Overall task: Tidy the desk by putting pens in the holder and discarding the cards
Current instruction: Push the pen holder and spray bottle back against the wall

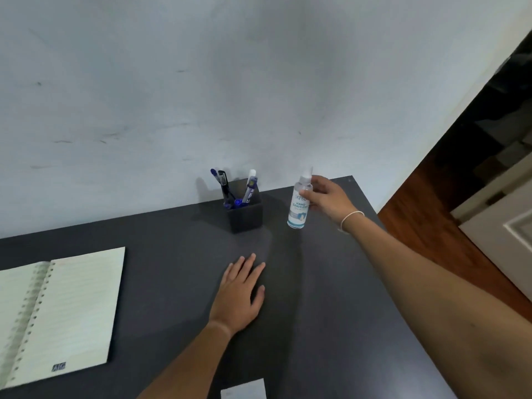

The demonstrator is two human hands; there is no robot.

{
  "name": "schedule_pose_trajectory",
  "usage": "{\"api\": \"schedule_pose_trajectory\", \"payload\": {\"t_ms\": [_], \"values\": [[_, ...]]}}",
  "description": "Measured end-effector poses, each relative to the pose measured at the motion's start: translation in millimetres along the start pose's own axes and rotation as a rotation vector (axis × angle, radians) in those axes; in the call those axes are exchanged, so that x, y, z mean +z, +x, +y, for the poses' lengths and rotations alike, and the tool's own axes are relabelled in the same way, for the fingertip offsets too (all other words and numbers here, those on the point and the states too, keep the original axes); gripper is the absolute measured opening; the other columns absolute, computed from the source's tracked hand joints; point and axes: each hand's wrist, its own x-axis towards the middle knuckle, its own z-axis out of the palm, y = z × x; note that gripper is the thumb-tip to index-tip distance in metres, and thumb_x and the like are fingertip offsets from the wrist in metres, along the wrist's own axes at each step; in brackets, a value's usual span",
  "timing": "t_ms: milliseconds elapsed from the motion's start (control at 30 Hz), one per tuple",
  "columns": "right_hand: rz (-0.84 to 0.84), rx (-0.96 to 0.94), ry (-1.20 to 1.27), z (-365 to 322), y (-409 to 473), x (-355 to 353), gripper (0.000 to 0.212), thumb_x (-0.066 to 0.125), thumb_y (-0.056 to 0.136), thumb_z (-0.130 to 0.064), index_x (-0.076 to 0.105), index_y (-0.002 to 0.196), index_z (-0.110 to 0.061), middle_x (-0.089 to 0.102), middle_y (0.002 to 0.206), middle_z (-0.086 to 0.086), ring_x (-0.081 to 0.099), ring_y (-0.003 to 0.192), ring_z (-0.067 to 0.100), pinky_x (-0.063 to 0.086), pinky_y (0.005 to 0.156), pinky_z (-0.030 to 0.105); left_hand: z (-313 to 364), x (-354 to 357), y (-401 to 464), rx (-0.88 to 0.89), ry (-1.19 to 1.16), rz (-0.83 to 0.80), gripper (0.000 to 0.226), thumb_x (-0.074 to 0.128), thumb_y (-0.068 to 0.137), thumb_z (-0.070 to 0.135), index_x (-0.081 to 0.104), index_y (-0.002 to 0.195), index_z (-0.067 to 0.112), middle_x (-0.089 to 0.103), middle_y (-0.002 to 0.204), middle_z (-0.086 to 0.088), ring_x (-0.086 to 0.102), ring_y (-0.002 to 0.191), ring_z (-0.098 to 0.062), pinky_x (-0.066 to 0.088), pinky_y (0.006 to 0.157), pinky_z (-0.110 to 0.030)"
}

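A dark square pen holder (245, 215) stands near the wall at the back of the dark desk (161, 243). Several pens (230, 189) stick up out of it, blue, black and white. My right hand (326, 197) grips a clear hand sanitizer bottle (299, 205) just right of the holder, the bottle upright at the desk surface. Flat on the desk in front of the holder rests my left hand (241, 292), fingers spread, holding nothing. A pale card (244, 390) lies at the near edge, partly cut off by the frame.
An open spiral notebook (57, 315) lies at the left of the desk. A pale wall rises right behind the desk. The desk's right edge drops to a wooden floor (426, 226), with a white door or cabinet (506, 226) further right.
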Motion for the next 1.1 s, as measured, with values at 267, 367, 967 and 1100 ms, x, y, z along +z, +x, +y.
{"api": "schedule_pose_trajectory", "payload": {"t_ms": [267, 367, 967, 1100], "values": [[-0.068, -0.043, -0.111, -2, 43, 17, 0.035, 0.064, 0.083, -0.007, 0.056, 0.116, -0.013, 0.062, 0.105, 0.009, 0.059, 0.098, 0.022, 0.05, 0.096, 0.045, 1, 5, 1, -0.003, 0.036, 0.017, 0.05, 0.035, 0.091, 0.041, 0.044, 0.138, 0.026, 0.039, 0.15, 0.002, 0.033, 0.14, -0.021, 0.003, 0.115, -0.027], [-0.107, -0.072, -0.152, -5, 57, 29, 0.039, 0.065, 0.082, -0.008, 0.056, 0.119, -0.014, 0.063, 0.112, 0.011, 0.059, 0.105, 0.026, 0.049, 0.098, 0.046, -1, 6, 1, -0.005, 0.038, 0.029, 0.048, 0.039, 0.09, 0.039, 0.046, 0.136, 0.026, 0.043, 0.147, 0.001, 0.037, 0.137, -0.021, 0.007, 0.115, -0.028], [-0.182, -0.115, -0.25, 5, 71, 41, 0.04, 0.06, 0.083, 0.0, 0.052, 0.122, -0.009, 0.06, 0.122, 0.014, 0.056, 0.098, 0.018, 0.044, 0.093, 0.028, -2, 8, 0, -0.01, 0.033, 0.054, 0.048, 0.039, 0.09, 0.039, 0.045, 0.136, 0.028, 0.042, 0.148, 0.004, 0.034, 0.139, -0.018, 0.01, 0.119, -0.029], [-0.178, -0.114, -0.267, 7, 71, 41, 0.04, 0.06, 0.084, -0.002, 0.051, 0.122, -0.011, 0.059, 0.123, 0.015, 0.057, 0.099, 0.019, 0.042, 0.089, 0.026, -2, 8, 1, -0.012, 0.033, 0.052, 0.048, 0.04, 0.09, 0.039, 0.045, 0.135, 0.027, 0.043, 0.147, 0.003, 0.034, 0.138, -0.019, 0.009, 0.116, -0.027]]}}
